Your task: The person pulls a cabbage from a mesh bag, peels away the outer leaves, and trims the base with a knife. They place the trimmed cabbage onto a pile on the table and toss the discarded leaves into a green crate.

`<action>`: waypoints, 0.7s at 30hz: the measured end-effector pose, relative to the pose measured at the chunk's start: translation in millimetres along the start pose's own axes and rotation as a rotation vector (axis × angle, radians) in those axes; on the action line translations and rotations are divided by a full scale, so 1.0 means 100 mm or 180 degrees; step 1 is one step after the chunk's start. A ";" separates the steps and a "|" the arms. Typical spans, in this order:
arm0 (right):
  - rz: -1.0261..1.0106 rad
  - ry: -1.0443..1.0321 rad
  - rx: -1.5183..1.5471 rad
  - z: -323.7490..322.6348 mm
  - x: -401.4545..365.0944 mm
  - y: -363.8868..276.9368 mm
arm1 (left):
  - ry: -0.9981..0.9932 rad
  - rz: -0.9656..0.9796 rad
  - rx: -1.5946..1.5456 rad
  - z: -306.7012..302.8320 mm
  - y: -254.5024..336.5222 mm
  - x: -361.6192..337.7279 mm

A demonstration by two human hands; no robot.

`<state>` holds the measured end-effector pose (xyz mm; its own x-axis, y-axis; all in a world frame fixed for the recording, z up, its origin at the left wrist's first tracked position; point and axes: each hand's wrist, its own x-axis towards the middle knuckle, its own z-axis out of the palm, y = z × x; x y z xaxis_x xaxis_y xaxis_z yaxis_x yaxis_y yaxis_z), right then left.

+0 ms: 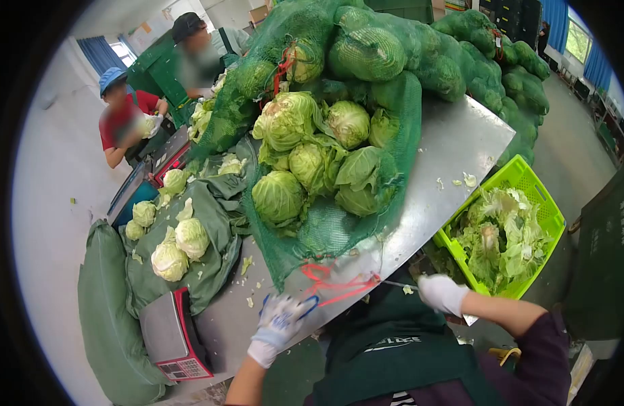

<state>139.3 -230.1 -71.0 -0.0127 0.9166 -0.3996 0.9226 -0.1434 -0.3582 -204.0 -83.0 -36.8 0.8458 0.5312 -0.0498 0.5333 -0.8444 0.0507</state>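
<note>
My left hand, in a white glove with blue trim, is over the near edge of the metal table with its fingers spread and nothing visible in them. Just beyond it lies a tangle of red plastic string at the mouth of an open green mesh bag. Several cabbages lie in that bag. My right hand, also gloved in white, is closed around a thin knife. The blade points left, its tip close to the string; the handle is hidden by the glove.
A lime crate of loose leaves stands at right. Full green mesh bags are piled behind the metal table. Trimmed cabbages lie on green cloth at left, near a red-edged scale. Two people handle cabbages at far left.
</note>
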 end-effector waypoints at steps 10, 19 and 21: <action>-0.0409 0.1764 0.1337 -1.26 0.40 -0.14 | 0.1861 -0.0813 -0.0264 -0.29 0.04 0.20; 0.0533 0.2422 0.2566 -1.16 1.94 0.35 | 0.1471 -0.1294 0.0480 0.86 -0.70 1.32; 0.0365 0.2137 0.3805 -1.09 1.88 0.39 | 0.1598 -0.1454 0.0449 0.95 -0.91 1.38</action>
<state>214.8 -23.2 -68.3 0.5428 0.8316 -0.1177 0.0113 -0.1473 -0.9890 -137.0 60.6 -143.1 0.4598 0.7748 0.4339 0.8593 -0.5114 0.0026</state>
